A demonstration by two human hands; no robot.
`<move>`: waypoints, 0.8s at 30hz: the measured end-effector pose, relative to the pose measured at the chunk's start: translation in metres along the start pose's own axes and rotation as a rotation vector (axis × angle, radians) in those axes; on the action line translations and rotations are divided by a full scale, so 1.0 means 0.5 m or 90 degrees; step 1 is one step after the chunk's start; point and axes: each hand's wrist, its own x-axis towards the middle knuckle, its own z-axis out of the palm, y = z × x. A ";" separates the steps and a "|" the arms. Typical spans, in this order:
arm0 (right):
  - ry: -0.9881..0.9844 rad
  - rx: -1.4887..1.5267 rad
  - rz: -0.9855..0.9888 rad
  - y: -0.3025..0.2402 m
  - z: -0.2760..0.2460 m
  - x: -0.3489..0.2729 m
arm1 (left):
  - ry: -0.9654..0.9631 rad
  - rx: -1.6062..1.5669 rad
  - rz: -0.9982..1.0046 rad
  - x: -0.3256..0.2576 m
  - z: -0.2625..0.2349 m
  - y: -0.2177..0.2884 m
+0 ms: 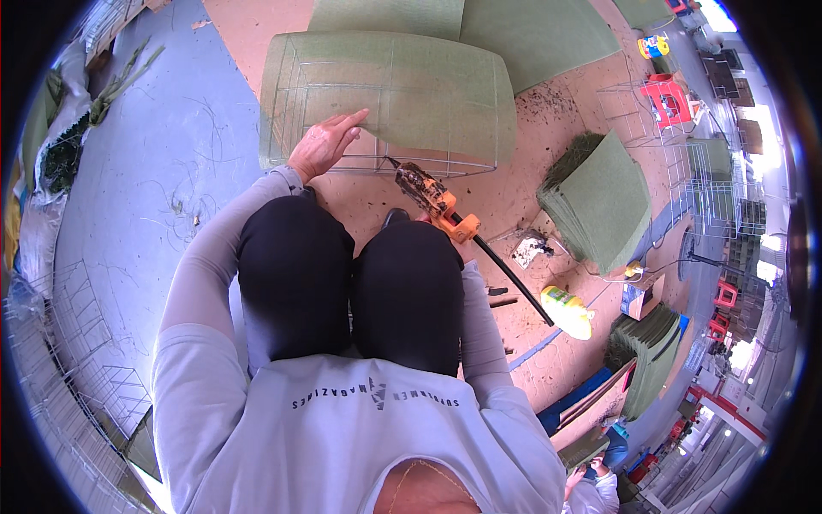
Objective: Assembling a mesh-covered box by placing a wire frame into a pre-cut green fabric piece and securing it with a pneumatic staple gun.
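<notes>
My left hand point(325, 146) lies on the near edge of a green mesh sheet point(428, 81), its fingers stretched out and pointing to the right. The sheet curves over a rectangular wire frame point(428, 165), whose bars show through it and along its near side. An orange hot glue gun point(441, 204), with a dark-stained front, points its nozzle at the near wires; whether it touches cannot be told. A long black glue stick point(514, 278) sticks out of its back. My right forearm runs beside my right knee toward the gun, and the knee hides my right hand.
A stack of green sheets point(604, 201) stands on the right, with more sheets point(539, 38) beyond the frame. A yellow bottle point(565, 310) lies on the cardboard floor covering. Red stools point(668, 101) and wire frames are farther right. Another person point(595, 484) sits at lower right.
</notes>
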 end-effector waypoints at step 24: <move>0.033 -0.048 -0.050 0.061 -0.045 0.014 | 0.034 0.015 0.021 0.001 0.004 -0.002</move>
